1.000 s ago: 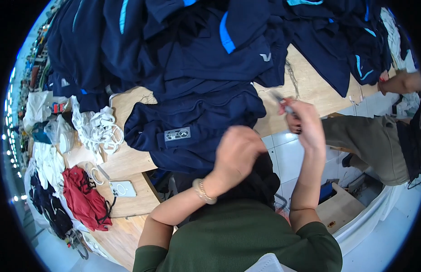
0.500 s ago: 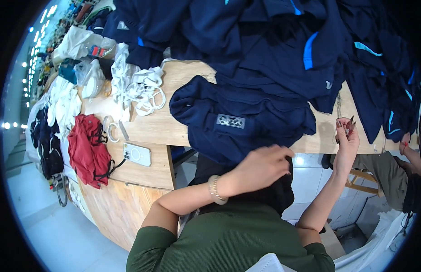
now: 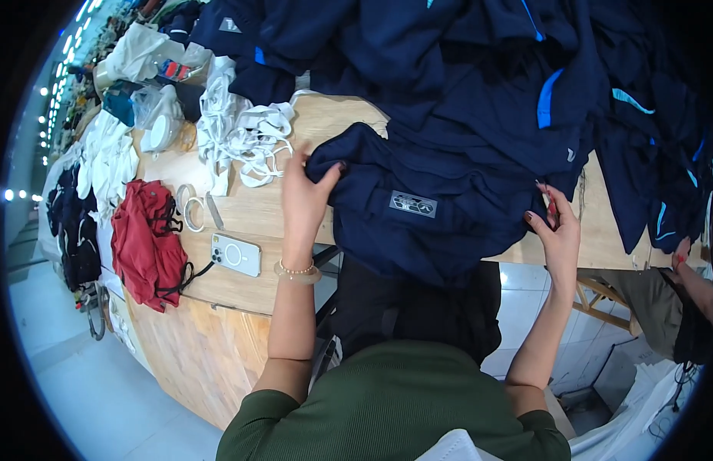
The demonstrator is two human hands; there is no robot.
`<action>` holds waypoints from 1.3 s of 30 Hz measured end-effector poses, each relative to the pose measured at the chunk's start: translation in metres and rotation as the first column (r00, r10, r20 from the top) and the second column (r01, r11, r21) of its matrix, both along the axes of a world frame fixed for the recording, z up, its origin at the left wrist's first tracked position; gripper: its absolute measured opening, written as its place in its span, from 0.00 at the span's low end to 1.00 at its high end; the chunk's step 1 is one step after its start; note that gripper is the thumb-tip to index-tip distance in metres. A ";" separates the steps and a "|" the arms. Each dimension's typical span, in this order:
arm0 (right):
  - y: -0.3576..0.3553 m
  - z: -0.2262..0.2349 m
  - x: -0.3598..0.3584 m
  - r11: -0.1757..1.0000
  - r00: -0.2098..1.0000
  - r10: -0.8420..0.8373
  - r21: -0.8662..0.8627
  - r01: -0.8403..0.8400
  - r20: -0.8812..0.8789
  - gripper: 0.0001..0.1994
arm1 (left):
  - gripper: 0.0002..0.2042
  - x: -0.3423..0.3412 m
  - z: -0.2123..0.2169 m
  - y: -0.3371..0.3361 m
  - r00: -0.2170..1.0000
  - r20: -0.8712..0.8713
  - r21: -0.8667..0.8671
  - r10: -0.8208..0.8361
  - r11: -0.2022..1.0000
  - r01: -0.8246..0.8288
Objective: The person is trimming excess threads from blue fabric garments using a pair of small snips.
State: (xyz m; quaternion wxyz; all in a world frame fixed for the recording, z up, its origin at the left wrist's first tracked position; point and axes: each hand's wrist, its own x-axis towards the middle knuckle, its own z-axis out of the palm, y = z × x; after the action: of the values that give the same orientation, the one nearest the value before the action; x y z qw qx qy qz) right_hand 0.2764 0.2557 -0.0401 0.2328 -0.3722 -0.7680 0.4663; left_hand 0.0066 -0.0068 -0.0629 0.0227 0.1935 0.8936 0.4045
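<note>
The left hand (image 3: 304, 196) grips the dark blue jacket (image 3: 425, 215) on the table (image 3: 241, 219). The right hand (image 3: 554, 230) pinches its other edge with closed fingers.

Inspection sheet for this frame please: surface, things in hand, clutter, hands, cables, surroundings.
Surface: wooden table, mostly covered.
Things in hand: navy garment with grey patch, draped over the table edge.
Clutter: pile of navy garments, white straps, red bag, phone, tape rolls.
Hands: left hand grips the garment's edge; right hand pinches a small red-handled tool at its other side.
Cables: nothing seen.
Surroundings: another person's arm at right.
</note>
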 end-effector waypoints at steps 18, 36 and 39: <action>0.054 -0.004 0.031 0.993 0.992 -0.120 0.015 0.121 -0.046 0.17 | 0.24 0.012 0.043 0.006 0.934 -0.086 0.018 -0.347 0.937 0.349; -0.029 0.032 -0.063 0.946 0.959 0.142 -0.250 -0.204 -0.247 0.13 | 0.06 0.017 0.014 0.047 0.984 0.130 0.310 -0.123 0.947 0.078; -0.034 0.034 -0.072 0.931 0.958 0.190 -0.271 -0.245 -0.214 0.12 | 0.08 0.023 0.018 0.049 0.989 0.058 0.300 -0.137 0.947 0.114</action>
State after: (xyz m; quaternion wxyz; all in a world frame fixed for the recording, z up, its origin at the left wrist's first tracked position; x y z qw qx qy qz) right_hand 0.2044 0.2218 -0.0063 0.1912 -0.2702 -0.7018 0.6308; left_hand 0.0297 0.0419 -0.0446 0.0539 0.2351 0.8072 0.5387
